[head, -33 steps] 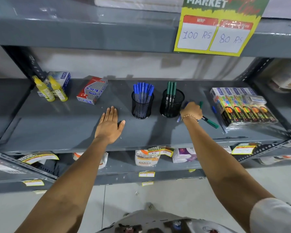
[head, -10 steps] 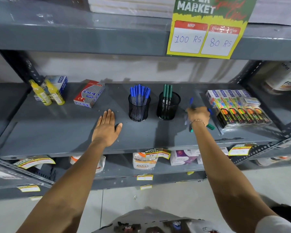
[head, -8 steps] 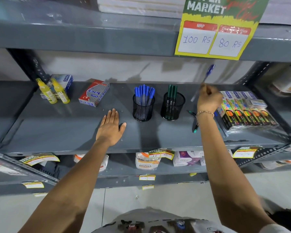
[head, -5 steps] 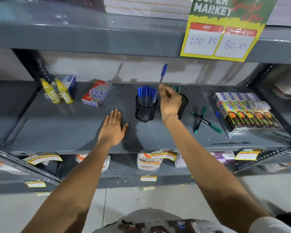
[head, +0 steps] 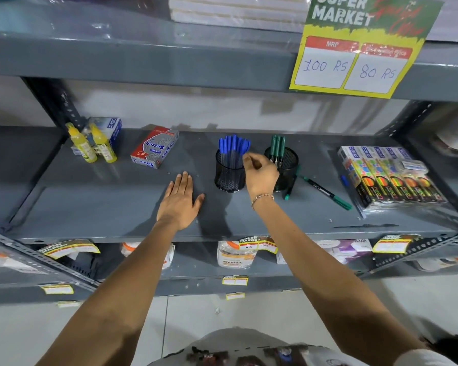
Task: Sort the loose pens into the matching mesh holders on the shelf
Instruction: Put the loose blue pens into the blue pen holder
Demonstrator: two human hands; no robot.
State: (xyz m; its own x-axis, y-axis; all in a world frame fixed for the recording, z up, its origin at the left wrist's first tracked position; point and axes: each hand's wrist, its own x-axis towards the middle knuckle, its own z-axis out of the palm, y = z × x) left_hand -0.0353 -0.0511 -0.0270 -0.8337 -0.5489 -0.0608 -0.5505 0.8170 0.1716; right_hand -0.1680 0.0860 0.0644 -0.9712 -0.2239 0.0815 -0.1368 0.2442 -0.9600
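Right hand (head: pixel 262 173) beside blue-pen holder (head: pixel 230 170) — fingers loosely curled.

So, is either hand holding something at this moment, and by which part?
Nothing seems held. The left hand lies flat on the shelf. The right hand hangs by the blue pens, its grip loosely curled with no pen visible in it.

The left hand (head: pixel 179 204) lies flat, palm down, fingers together pointing toward 12 o'clock. At its 2 o'clock, the right hand (head: pixel 262 174) is raised, fingers loosely curled, bracelet on its wrist.
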